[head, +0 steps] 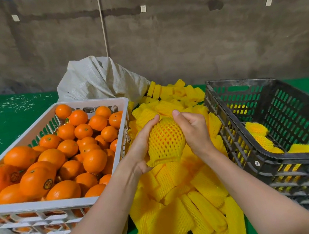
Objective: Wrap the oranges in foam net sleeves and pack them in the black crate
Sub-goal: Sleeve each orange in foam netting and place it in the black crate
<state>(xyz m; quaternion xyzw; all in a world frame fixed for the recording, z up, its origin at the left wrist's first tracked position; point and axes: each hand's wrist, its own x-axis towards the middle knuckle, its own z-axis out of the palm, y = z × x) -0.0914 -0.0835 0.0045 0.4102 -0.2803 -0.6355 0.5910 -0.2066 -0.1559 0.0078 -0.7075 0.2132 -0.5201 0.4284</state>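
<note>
An orange in a yellow foam net sleeve [165, 139] is held up over the middle of the scene. My left hand [143, 144] cups it from the left and below, and my right hand [193, 129] grips it from the right. Beneath them lies a heap of loose yellow sleeves [190, 197]. A white crate [43, 206] on the left is piled with bare oranges [60, 156]. The black crate [233, 105] on the right holds a few sleeved oranges [259, 132] on its floor.
A white woven sack [100, 78] stands behind the white crate, against a grey wall. Everything rests on a green surface [1, 122] strewn with pale scraps at the far left. A cord [102, 21] hangs down the wall.
</note>
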